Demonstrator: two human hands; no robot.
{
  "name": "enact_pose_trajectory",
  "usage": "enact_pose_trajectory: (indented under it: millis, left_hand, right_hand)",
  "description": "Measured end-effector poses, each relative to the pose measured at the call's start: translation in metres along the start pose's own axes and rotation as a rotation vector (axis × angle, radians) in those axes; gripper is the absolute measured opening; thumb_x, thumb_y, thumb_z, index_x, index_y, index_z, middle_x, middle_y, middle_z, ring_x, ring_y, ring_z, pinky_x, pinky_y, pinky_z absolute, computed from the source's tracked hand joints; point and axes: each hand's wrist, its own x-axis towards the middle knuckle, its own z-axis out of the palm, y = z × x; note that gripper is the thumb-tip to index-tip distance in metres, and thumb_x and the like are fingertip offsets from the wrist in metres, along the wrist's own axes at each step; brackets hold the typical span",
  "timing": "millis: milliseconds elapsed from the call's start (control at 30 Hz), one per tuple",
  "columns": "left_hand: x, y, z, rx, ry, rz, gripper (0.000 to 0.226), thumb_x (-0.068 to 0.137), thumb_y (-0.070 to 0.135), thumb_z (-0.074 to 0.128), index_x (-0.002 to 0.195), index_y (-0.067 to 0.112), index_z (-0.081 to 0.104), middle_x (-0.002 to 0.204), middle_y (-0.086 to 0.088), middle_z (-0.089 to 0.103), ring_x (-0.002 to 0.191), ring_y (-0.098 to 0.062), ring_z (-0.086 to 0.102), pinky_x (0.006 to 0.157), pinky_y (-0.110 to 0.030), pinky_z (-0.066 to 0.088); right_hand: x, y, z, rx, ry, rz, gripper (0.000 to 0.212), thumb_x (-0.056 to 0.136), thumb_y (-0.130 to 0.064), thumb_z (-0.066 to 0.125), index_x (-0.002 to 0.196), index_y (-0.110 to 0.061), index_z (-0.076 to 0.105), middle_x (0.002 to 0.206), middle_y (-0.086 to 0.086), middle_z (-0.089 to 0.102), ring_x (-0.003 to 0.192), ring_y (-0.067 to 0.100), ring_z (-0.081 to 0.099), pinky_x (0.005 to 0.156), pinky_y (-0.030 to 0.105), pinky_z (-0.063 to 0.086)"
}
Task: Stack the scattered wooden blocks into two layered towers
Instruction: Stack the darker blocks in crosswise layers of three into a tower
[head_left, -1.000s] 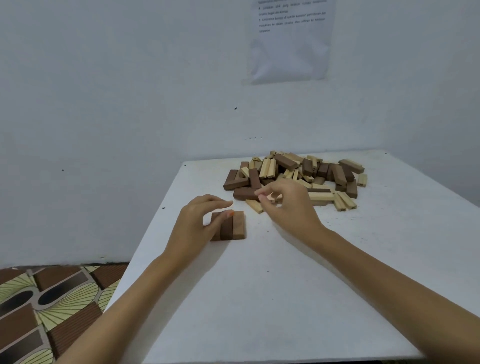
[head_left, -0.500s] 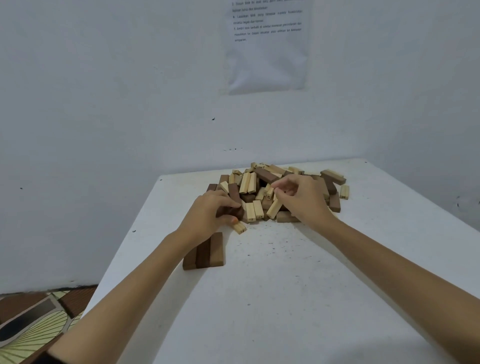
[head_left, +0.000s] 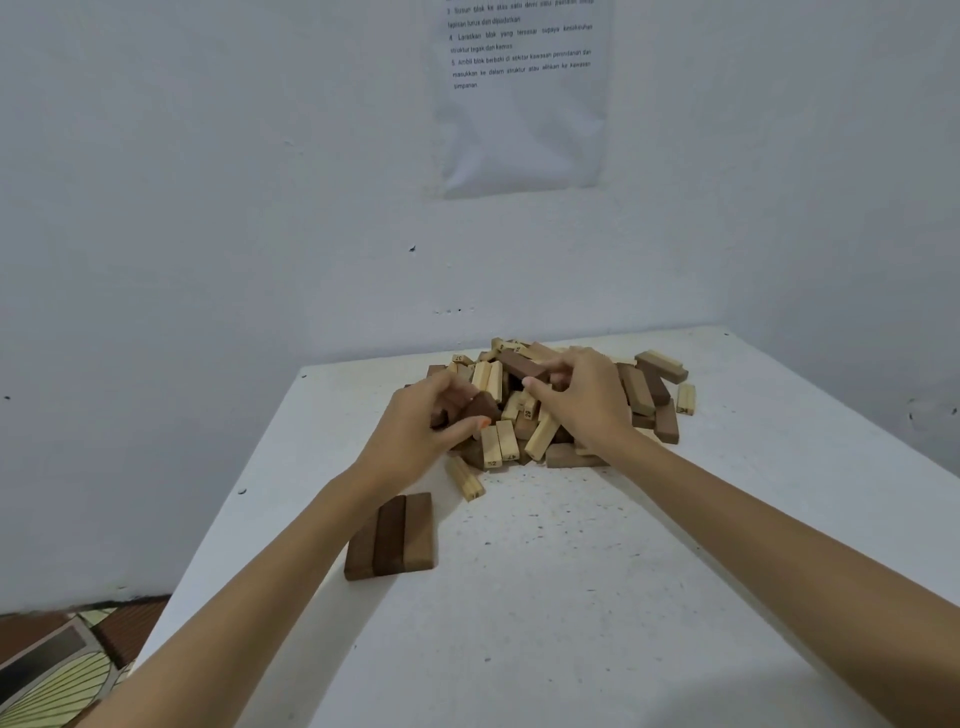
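Note:
A heap of light and dark wooden blocks (head_left: 644, 395) lies at the far side of the white table (head_left: 571, 597). Three dark blocks (head_left: 395, 535) lie flat side by side as one layer, near the left edge. My left hand (head_left: 415, 431) is at the heap's left side, with fingers and thumb curled round a dark brown block (head_left: 480, 408). My right hand (head_left: 587, 400) is over the heap's middle, its fingers curled onto another dark brown block (head_left: 522, 365) on top. A single light block (head_left: 465, 478) lies loose in front of the heap.
White walls close the table at the back and right, and a printed sheet (head_left: 519, 98) hangs on the back wall. The table's left edge drops to a patterned floor (head_left: 57, 660). Bare tabletop spreads in front of the heap.
My left hand left the three-block layer and reached into the heap, taking hold of a dark block. My right hand moved from the heap's front to its top. The camera moved closer.

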Motion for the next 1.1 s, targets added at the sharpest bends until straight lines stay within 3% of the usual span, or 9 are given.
enact_pose_trajectory:
  millis: [67, 133, 300, 400, 500, 633, 733, 933, 1100]
  left_hand:
    - [0.008, 0.007, 0.003, -0.056, 0.048, -0.022, 0.022, 0.081, 0.018, 0.074, 0.100, 0.014, 0.063, 0.092, 0.004, 0.067, 0.078, -0.002, 0.062, 0.069, -0.014, 0.050]
    - [0.018, 0.012, 0.006, -0.126, 0.088, -0.068, 0.024, 0.083, 0.020, 0.073, 0.103, 0.014, 0.062, 0.092, 0.003, 0.063, 0.070, -0.001, 0.062, 0.060, -0.012, 0.049]
    - [0.044, 0.018, 0.015, -0.351, 0.148, -0.246, 0.029, 0.088, 0.028, 0.066, 0.114, 0.018, 0.059, 0.093, 0.003, 0.056, 0.080, -0.012, 0.066, 0.058, -0.015, 0.050]
    - [0.060, 0.018, 0.022, -0.452, 0.179, -0.339, 0.025, 0.090, 0.033, 0.063, 0.109, 0.016, 0.061, 0.096, -0.001, 0.058, 0.087, -0.020, 0.069, 0.062, -0.017, 0.049]
    - [0.074, 0.016, 0.027, -0.538, 0.184, -0.405, 0.034, 0.091, 0.033, 0.061, 0.115, 0.008, 0.058, 0.104, -0.012, 0.060, 0.071, -0.009, 0.066, 0.057, -0.012, 0.049]
    - [0.084, 0.016, 0.031, -0.621, 0.180, -0.450, 0.038, 0.091, 0.026, 0.062, 0.121, 0.005, 0.055, 0.097, -0.009, 0.062, 0.066, -0.008, 0.066, 0.058, -0.016, 0.053]
    - [0.086, 0.013, 0.032, -0.619, 0.181, -0.444, 0.036, 0.090, 0.024, 0.064, 0.122, 0.009, 0.055, 0.098, -0.012, 0.063, 0.066, -0.010, 0.067, 0.065, -0.020, 0.057]
    - [0.083, 0.017, 0.030, -0.629, 0.174, -0.441, 0.031, 0.093, 0.021, 0.059, 0.122, 0.009, 0.055, 0.096, -0.010, 0.064, 0.067, -0.010, 0.065, 0.058, -0.015, 0.053]
    - [0.077, 0.025, 0.028, -0.642, 0.148, -0.481, 0.029, 0.094, 0.016, 0.057, 0.122, 0.008, 0.054, 0.100, -0.011, 0.061, 0.070, -0.014, 0.066, 0.058, -0.015, 0.054]
  right_hand:
    - [0.001, -0.001, -0.005, 0.112, 0.029, 0.000, 0.025, 0.083, -0.030, 0.075, 0.102, -0.013, 0.073, 0.080, 0.001, 0.065, 0.078, 0.010, 0.059, 0.065, 0.012, 0.046]
    - [0.005, -0.003, -0.012, 0.294, 0.034, 0.054, 0.020, 0.085, -0.031, 0.073, 0.098, -0.015, 0.070, 0.082, -0.003, 0.064, 0.071, 0.002, 0.054, 0.059, 0.005, 0.042]
    - [0.038, -0.006, -0.026, 0.704, 0.038, 0.262, 0.024, 0.096, -0.031, 0.058, 0.106, -0.010, 0.059, 0.096, 0.004, 0.069, 0.090, 0.014, 0.066, 0.083, 0.029, 0.055]
    - [0.062, -0.006, -0.030, 0.828, -0.002, 0.331, 0.025, 0.102, -0.023, 0.044, 0.117, -0.003, 0.048, 0.083, 0.007, 0.055, 0.066, 0.017, 0.061, 0.069, 0.029, 0.054]
    - [0.082, 0.004, -0.027, 0.661, -0.129, 0.378, 0.024, 0.097, -0.012, 0.051, 0.120, -0.008, 0.046, 0.090, 0.003, 0.045, 0.066, 0.013, 0.048, 0.060, 0.025, 0.045]
    - [0.098, 0.025, -0.015, 0.112, -0.239, 0.087, 0.013, 0.090, -0.011, 0.064, 0.099, -0.001, 0.067, 0.103, 0.005, 0.063, 0.092, 0.018, 0.059, 0.074, 0.027, 0.046]
    - [0.106, 0.029, -0.009, -0.152, -0.367, -0.041, 0.032, 0.088, -0.025, 0.070, 0.093, 0.007, 0.068, 0.093, 0.011, 0.069, 0.087, 0.024, 0.062, 0.066, 0.028, 0.046]
    - [0.117, 0.028, 0.000, -0.338, -0.475, -0.082, 0.035, 0.089, -0.027, 0.067, 0.082, 0.007, 0.062, 0.081, 0.022, 0.064, 0.071, 0.024, 0.051, 0.063, 0.032, 0.036]
    - [0.111, 0.025, -0.001, -0.326, -0.437, -0.084, 0.037, 0.084, -0.021, 0.069, 0.062, -0.008, 0.042, 0.062, 0.009, 0.044, 0.067, 0.028, 0.043, 0.059, 0.030, 0.031]
